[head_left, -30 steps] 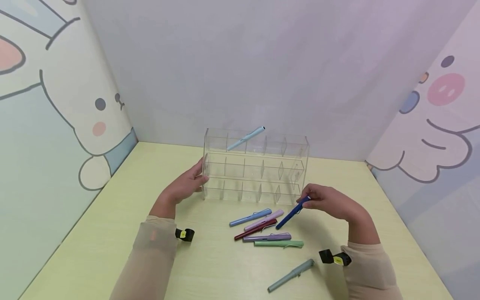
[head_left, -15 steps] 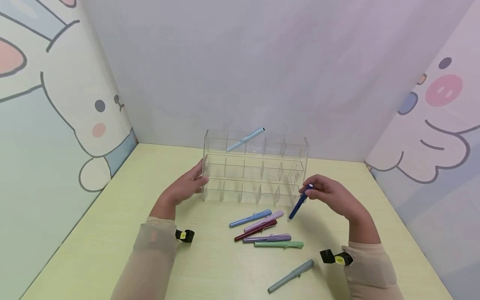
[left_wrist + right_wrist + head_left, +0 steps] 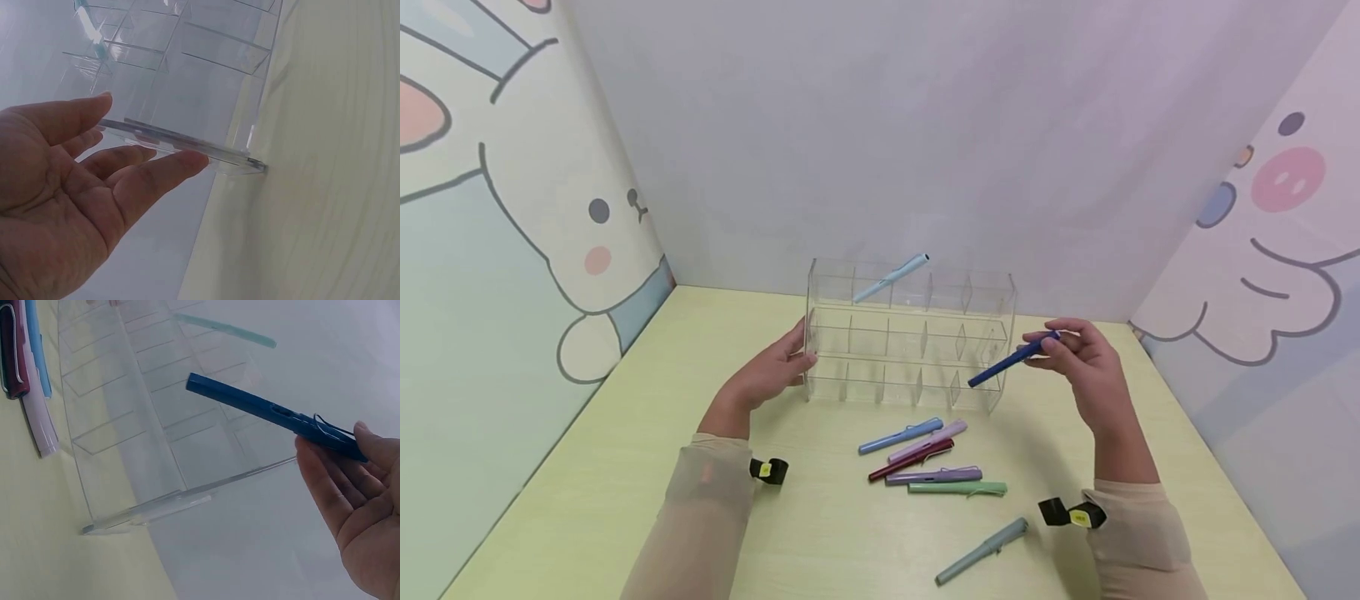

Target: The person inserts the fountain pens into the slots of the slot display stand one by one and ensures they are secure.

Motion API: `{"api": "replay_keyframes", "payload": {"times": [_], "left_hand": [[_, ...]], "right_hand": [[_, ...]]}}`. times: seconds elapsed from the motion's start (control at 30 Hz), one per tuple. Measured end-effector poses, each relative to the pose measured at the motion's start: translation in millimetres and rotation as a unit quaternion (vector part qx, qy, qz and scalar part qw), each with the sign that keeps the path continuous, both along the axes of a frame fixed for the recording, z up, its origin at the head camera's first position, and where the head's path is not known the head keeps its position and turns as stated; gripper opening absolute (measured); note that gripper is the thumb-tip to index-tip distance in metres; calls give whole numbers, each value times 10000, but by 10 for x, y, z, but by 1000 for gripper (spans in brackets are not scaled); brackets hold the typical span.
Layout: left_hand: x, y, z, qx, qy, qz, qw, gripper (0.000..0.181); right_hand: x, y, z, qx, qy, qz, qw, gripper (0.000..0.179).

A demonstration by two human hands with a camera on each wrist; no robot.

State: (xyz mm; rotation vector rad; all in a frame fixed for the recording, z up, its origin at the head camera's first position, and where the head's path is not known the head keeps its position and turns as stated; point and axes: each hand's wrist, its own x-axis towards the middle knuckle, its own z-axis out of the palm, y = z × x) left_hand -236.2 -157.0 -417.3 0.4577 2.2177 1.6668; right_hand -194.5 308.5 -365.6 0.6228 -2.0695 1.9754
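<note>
A clear acrylic rack (image 3: 910, 333) with three stepped tiers of compartments stands on the table. My left hand (image 3: 767, 372) touches its left side; in the left wrist view the fairly straight fingers (image 3: 169, 172) rest against the side panel. By the rack's right end, my right hand (image 3: 1086, 367) pinches a dark blue pen (image 3: 1011, 361) near its clip end. The pen slants down to the left, its lower end in front of the rightmost compartments; the right wrist view shows the pen (image 3: 250, 411) held in the air. A light blue pen (image 3: 891, 278) leans in the top tier.
In front of the rack lie a blue pen (image 3: 900, 436), a pink pen (image 3: 927, 442), a dark red pen (image 3: 912, 460), a purple pen (image 3: 933, 476) and a green pen (image 3: 957, 488). A grey-green pen (image 3: 982, 552) lies nearer. A pale wall (image 3: 880, 133) stands behind the rack.
My right hand has lifted the dark blue pen from just above the table, up and to the right, tilting it flatter. The left hand and rack stay in place.
</note>
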Motion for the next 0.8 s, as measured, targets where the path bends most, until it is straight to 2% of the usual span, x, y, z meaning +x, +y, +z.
{"api": "replay_keyframes", "payload": {"times": [0.1,0.2,0.4,0.53,0.73,0.8], "left_hand": [[10,-14,0,16,-17,46,10000,68],[16,-17,-3,24,-18,24,10000,69],[-3,-3,14,12,19,-76,10000,69],[-3,-4,29,20,-38,2,10000,68],[16,-15,13,-57,-96,13,9999,70],[17,-13,1,-78,-152,32,9998,70]], "right_hand": [[-10,-38,13,-851,28,-66,9963,28],[-14,-79,20,-1422,2,-216,9896,32],[-86,-173,87,-2166,151,-370,9754,36],[-289,-278,248,-2520,248,-280,9670,32],[-699,-452,531,-3017,252,-195,9529,30],[-831,-521,599,-3069,230,-229,9512,29]]}}
